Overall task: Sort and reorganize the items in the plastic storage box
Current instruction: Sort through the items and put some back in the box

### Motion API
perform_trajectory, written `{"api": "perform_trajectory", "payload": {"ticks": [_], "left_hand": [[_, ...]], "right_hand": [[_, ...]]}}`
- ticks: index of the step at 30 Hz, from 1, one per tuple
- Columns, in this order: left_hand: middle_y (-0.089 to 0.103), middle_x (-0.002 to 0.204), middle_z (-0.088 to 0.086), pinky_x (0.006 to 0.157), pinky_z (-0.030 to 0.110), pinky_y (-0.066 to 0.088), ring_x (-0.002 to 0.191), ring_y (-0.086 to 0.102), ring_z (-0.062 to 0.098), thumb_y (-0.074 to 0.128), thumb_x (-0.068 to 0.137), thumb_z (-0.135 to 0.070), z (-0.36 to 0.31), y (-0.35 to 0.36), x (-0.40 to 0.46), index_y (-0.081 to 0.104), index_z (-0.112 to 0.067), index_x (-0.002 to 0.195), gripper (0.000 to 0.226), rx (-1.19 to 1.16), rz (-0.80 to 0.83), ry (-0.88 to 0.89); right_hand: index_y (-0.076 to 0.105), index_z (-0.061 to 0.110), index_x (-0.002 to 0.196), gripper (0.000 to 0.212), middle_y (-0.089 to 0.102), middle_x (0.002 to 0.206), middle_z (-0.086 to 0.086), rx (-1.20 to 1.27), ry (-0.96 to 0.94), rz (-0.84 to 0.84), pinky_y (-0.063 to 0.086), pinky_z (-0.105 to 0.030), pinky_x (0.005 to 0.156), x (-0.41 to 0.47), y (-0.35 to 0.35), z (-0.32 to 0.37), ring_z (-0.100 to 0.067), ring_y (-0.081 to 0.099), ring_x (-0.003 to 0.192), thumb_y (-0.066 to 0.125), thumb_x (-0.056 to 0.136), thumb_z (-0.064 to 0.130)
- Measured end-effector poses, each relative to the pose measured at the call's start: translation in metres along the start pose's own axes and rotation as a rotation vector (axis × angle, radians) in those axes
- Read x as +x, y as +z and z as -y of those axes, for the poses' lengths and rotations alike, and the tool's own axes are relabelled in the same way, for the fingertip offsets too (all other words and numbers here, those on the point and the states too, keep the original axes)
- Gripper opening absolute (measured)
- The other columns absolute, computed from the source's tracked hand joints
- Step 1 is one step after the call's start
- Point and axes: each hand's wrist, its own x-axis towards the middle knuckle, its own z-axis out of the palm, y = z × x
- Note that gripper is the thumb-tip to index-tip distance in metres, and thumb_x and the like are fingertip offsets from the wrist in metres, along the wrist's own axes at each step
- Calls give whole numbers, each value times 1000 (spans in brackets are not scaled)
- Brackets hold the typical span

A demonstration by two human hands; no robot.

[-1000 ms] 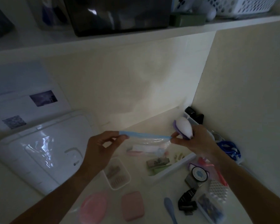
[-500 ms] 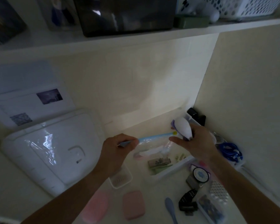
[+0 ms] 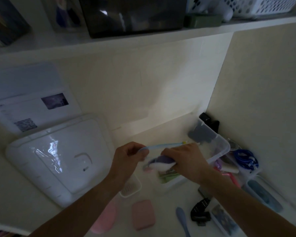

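Observation:
My left hand pinches the left end of a clear zip bag's blue seal strip, which runs right toward a small yellow tab. My right hand grips a white and purple oval object and holds it at the bag's mouth, just under the strip. Both hands hover over the clear plastic storage box, which holds a grey item at its far corner and greenish things partly hidden under my right wrist. The box's white lid lies to the left.
A small clear tub, two pink cases, a blue spoon and a black clip lie in front. Blue cord and long trays sit at the right by the wall. A shelf runs overhead.
My right hand has swung the white and purple object down from above the strip to the bag's mouth. My left hand has slid right along the seal, so the hands are now close.

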Motion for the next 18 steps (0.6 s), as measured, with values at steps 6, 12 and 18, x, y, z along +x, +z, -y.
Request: {"api": "perform_trajectory", "payload": {"ticks": [6,12,18], "left_hand": [[60,87,-7,67,23,53,74,64,9,53,89,-3,11,-2,2,57,-25,90,22,567,-101,518],[62,121,11,90,31,54,106,65,25,63,68,11,28,7,1,65,-7,121,57,945,-29,601],[44,151,14,113,25,33,130,48,26,38,81,-9,35,13,0,51,1,138,60,994,111,568]], "right_hand": [[64,28,80,7,62,58,4,-111,48,97,40,-23,43,-7,15,2,-19,57,46,63,73,27],[53,23,77,25,52,52,3,662,851,110,38,-30,48,0,8,32,-16,49,45,73,85,35],[51,8,81,22,36,55,4,2011,1466,499,36,-18,37,18,1,42,-6,37,37,50,101,18]]}}
